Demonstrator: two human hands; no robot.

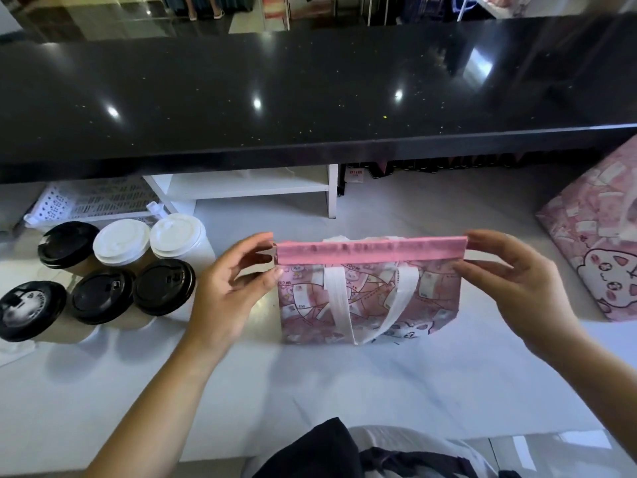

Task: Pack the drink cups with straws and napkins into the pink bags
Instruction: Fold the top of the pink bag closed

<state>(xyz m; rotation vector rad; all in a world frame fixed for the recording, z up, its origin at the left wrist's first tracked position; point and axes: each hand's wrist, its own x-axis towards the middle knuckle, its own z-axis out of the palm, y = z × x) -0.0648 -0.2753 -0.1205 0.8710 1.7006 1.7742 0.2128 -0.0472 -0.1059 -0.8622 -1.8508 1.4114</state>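
While the left hand and right hand pinch the rim ends of the bag standing on the surface, six cups sit unpacked beside it, so most packing seems left.

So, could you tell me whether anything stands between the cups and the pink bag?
Only the left hand, pinching a top corner of the pink bag, lies between it and the cups. The right hand pinches the other corner, and the top edge looks pulled flat, showing no opening.
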